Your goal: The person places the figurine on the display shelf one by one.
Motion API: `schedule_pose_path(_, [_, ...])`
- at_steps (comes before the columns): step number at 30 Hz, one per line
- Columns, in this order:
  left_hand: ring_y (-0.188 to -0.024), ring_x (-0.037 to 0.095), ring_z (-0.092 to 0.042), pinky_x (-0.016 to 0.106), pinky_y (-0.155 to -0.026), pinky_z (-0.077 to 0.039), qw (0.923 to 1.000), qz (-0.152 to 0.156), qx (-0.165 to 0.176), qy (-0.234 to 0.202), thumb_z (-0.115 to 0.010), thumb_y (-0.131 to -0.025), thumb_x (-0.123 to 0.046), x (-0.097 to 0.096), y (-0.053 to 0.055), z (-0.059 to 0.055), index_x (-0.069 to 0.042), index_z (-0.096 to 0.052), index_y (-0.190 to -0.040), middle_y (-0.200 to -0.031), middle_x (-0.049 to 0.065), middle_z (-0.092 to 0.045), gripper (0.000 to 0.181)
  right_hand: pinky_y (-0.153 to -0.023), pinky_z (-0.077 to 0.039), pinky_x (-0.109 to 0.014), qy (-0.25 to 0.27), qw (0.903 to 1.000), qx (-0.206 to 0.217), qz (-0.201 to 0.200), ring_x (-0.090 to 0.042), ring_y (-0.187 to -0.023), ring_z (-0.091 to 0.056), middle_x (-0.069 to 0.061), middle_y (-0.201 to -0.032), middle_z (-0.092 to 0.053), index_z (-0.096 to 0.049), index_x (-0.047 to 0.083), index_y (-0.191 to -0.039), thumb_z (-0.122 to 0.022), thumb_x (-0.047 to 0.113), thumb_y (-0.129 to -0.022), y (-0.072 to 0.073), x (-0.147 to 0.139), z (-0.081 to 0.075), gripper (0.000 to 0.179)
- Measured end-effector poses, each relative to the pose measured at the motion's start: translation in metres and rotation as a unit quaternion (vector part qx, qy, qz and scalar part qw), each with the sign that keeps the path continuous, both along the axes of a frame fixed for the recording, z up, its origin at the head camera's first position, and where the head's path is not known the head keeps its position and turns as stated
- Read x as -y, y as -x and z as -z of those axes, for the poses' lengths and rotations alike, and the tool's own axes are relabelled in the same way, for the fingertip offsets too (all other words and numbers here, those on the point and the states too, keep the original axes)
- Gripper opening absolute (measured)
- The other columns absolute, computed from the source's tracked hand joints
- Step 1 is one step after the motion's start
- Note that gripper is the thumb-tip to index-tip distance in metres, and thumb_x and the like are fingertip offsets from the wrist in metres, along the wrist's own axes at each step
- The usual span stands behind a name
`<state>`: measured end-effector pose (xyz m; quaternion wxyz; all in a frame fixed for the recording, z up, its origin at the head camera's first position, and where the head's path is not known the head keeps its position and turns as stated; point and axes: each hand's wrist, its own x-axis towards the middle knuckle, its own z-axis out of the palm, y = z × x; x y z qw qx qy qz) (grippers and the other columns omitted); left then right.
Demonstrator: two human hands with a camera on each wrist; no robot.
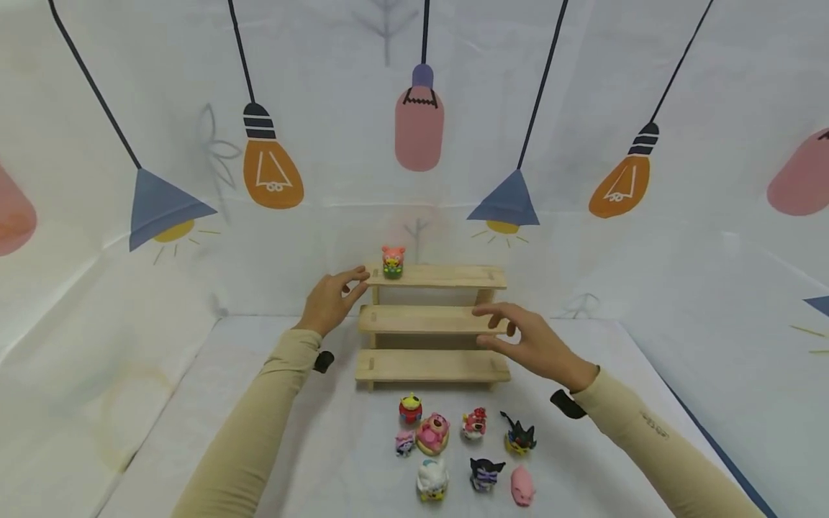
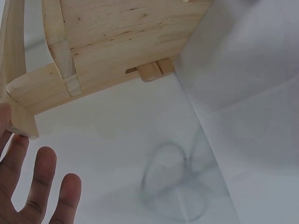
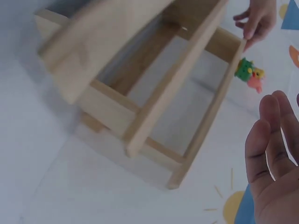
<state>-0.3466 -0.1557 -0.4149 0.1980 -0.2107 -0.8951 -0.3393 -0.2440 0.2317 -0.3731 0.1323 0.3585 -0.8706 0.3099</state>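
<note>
A three-tier wooden display shelf (image 1: 434,365) stands at the back of the white surface. My left hand (image 1: 329,298) pinches the left end of its top tier between thumb and fingers; the left wrist view shows the fingertips against the board end (image 2: 24,122). On that tier's left part sits a small pink, yellow and green figurine (image 1: 392,263), close to the left hand. My right hand (image 1: 534,342) hovers by the right end of the middle tier, fingers apart and loosely bent, with nothing in them. In the right wrist view its fingers are clear of the shelf (image 3: 161,98).
Several figurines lie in front of the shelf, among them a pink bear (image 1: 432,434), a white one (image 1: 432,480), a black-eared one (image 1: 486,474), a black-and-yellow one (image 1: 519,434) and a pink pig (image 1: 522,485). A lamp-printed white sheet (image 1: 350,158) hangs behind.
</note>
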Motion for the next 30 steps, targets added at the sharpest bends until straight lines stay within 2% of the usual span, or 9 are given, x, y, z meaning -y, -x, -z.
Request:
schedule_pose_path(6, [-0.089, 0.024, -0.066, 0.042, -0.074, -0.053, 1.0, -0.003, -0.003, 0.005, -0.067, -0.101, -0.025, 0.001, 0.001, 0.002, -0.012, -0.072, -0.127, -0.139, 0.0, -0.063, 0.029, -0.073, -0.049, -0.029, -0.017, 0.9994, -0.002, 0.029, -0.005, -0.095, -0.057, 0.013, -0.12, -0.064, -0.062, 0.019, -0.136, -0.08, 0.025, -0.09, -0.026, -0.02, 0.016, 0.049])
schedule_pose_path(11, [-0.089, 0.024, -0.066, 0.042, -0.073, -0.053, 1.0, -0.005, -0.003, 0.004, -0.067, -0.101, -0.025, 0.0, 0.0, 0.001, -0.011, -0.072, -0.127, -0.139, 0.0, -0.063, 0.03, -0.071, -0.047, -0.028, -0.008, 0.9986, -0.008, 0.051, -0.004, -0.092, -0.055, 0.014, -0.114, -0.064, -0.063, 0.02, -0.135, -0.082, 0.022, -0.089, -0.041, -0.036, 0.023, 0.05])
schedule_pose_path(15, [-0.088, 0.024, -0.065, 0.042, -0.072, -0.053, 1.0, -0.005, -0.005, 0.002, -0.066, -0.101, -0.026, 0.0, 0.0, 0.0, -0.011, -0.072, -0.128, -0.139, 0.0, -0.063, 0.031, -0.071, -0.048, -0.028, -0.001, 0.9975, -0.003, 0.071, -0.004, -0.091, -0.057, 0.014, -0.116, -0.065, -0.064, 0.021, -0.134, -0.082, 0.021, -0.088, -0.053, -0.046, 0.032, 0.049])
schedule_pose_path(21, [-0.088, 0.023, -0.066, 0.041, -0.071, -0.053, 0.9999, -0.005, -0.007, 0.005, -0.065, -0.102, -0.029, 0.001, 0.002, -0.001, -0.012, -0.071, -0.128, -0.14, -0.001, -0.062, 0.032, -0.07, -0.048, -0.027, -0.003, 0.9942, 0.041, 0.099, -0.003, -0.092, -0.058, 0.016, -0.118, -0.066, -0.063, 0.028, -0.133, -0.081, 0.027, -0.09, -0.075, -0.061, 0.061, 0.047])
schedule_pose_path(26, [-0.089, 0.023, -0.066, 0.04, -0.07, -0.053, 1.0, -0.005, 0.001, 0.001, -0.065, -0.102, -0.029, 0.002, 0.001, -0.002, -0.013, -0.071, -0.129, -0.141, -0.002, -0.061, 0.032, -0.069, -0.049, -0.027, 0.002, 0.989, 0.083, 0.122, -0.008, -0.09, -0.061, 0.007, -0.119, -0.07, -0.062, 0.03, -0.132, -0.082, 0.026, -0.088, -0.088, -0.072, 0.085, 0.048])
schedule_pose_path(30, [-0.091, 0.023, -0.066, 0.039, -0.067, -0.054, 0.9999, -0.003, 0.011, -0.001, -0.066, -0.101, -0.027, 0.001, 0.0, 0.001, -0.015, -0.071, -0.13, -0.142, -0.003, -0.06, 0.032, -0.069, -0.049, -0.027, 0.014, 0.9825, 0.131, 0.132, -0.01, -0.089, -0.062, 0.002, -0.119, -0.07, -0.061, 0.03, -0.131, -0.082, 0.029, -0.088, -0.096, -0.077, 0.098, 0.049])
